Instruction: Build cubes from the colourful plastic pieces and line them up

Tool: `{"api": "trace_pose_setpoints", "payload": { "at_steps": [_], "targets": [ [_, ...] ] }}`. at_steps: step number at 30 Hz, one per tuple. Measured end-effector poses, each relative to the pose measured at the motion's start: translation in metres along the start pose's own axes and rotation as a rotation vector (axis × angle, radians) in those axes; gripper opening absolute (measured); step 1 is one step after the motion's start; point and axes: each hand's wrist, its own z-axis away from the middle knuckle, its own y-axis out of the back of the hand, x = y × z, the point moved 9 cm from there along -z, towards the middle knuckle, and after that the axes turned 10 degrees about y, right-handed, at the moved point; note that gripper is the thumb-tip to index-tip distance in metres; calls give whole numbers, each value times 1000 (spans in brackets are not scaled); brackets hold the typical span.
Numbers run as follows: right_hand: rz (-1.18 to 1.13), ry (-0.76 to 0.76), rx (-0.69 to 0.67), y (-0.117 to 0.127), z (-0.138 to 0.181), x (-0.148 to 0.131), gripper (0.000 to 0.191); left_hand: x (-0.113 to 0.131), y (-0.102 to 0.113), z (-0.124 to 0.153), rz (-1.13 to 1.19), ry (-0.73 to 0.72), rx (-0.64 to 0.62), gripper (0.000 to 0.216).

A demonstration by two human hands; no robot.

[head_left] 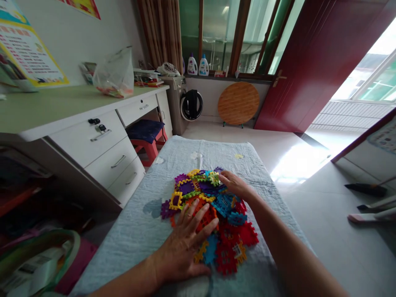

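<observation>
Where hands point(185, 243) rest: blocks point(213, 214), desk point(62, 111) beside.

Left hand point(185, 243) flat, fingers spread on tile pile point(213, 214); right hand point(235, 184) resting on pile's far edge, cloth point(139, 231) beneath.

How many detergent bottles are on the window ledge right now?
2. One detergent bottle stands on the window ledge beside the curtain; the second detergent bottle stands just right of it. Others may be hidden.

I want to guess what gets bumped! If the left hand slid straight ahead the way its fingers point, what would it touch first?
Probably the orange tile under the left hand's fingertips, then the blue tile beyond it; depth is hard to judge.
</observation>
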Motion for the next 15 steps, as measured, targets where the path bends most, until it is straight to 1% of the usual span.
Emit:
{"api": "trace_pose_setpoints", "payload": {
  "at_steps": [4, 8, 10, 12, 14, 15],
  "targets": [
    [-94, 98, -24, -19, -10, -39, 38, -14, 5, -13, -13, 3, 82, 95],
    [-164, 238, -26, -26, -8, -74, 31, -27, 13, -18, 0, 54, 139, 80],
    [-239, 290, -36, -20, 0, -84, 31, -28, 17, -17, 11, 68, 144, 79],
    [-283, 304, -37, -5, 14, -87, 33, -27, 23, -15, 23, 45, 130, 85],
    [-243, 280, -16, 16, 33, -79, 37, -33, 33, -13, 33, 32, 141, 90],
    [-204, 256, -13, 25, 45, -72, 44, -42, 39, -13, 33, 57, 166, 91]
  ]
}}
